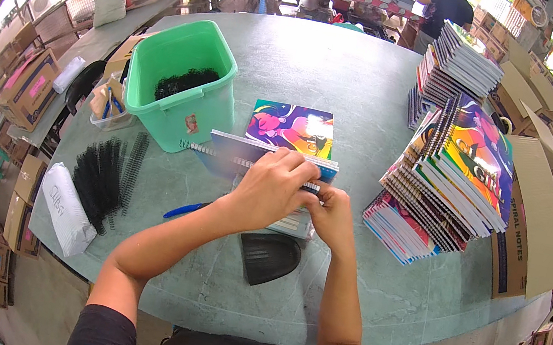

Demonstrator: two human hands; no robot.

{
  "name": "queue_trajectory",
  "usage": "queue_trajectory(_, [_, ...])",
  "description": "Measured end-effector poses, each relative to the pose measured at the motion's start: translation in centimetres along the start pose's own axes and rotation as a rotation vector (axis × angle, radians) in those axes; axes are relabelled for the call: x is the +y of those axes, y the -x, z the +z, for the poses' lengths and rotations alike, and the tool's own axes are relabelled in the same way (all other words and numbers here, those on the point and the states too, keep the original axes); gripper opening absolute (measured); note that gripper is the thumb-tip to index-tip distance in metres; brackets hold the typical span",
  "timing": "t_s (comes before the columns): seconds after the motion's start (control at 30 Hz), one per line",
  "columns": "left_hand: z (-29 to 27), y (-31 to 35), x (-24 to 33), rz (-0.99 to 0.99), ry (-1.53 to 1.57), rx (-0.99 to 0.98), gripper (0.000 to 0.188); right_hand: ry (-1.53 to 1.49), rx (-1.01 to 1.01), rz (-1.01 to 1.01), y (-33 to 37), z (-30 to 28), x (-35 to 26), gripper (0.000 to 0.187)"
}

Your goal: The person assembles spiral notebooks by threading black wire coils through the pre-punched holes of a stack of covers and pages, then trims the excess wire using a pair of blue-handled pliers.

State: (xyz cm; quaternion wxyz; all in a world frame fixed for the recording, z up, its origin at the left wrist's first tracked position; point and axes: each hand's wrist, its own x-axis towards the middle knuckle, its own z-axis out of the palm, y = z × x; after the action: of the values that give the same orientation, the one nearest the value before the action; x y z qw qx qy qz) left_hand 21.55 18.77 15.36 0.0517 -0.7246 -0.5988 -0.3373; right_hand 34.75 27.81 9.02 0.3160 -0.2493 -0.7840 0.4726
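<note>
A notebook (pixel 237 145) is held on edge with its bound side toward me. A dark spiral coil (pixel 213 155) runs along that side and juts out past its left end. My left hand (pixel 278 186) is closed over the notebook's top and spine. My right hand (pixel 331 217) pinches at the right end of the spine; the fingertips partly hide what is between them. Just behind lies a notebook with a colourful cover (pixel 292 125). More pages or notebooks (pixel 291 225) show beneath my hands. Nearer me lies a black curved piece (pixel 269 259).
A green bin (pixel 177 108) holding black coils stands at left. Loose black coils (pixel 99 176), a white wrapped package (pixel 68 209) and a blue-handled tool (pixel 184 210) lie nearby. Stacked spiral notebooks (pixel 448 172) and an open carton (pixel 540 216) are at right. Another person (pixel 449 15) stands far off.
</note>
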Motion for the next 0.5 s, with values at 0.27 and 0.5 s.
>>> queue_trajectory(0.27, [0.0,-0.4,-0.3,-0.113,0.099,-0.11,0.025,0.051,0.038,0.001,0.3,0.4,-1.5,0.01])
queue_trajectory(0.5, [-3.2,3.4,0.8,0.106,-0.088,0.097,0.034,-0.169,0.092,-0.027,0.3,-1.2,-0.8,0.028])
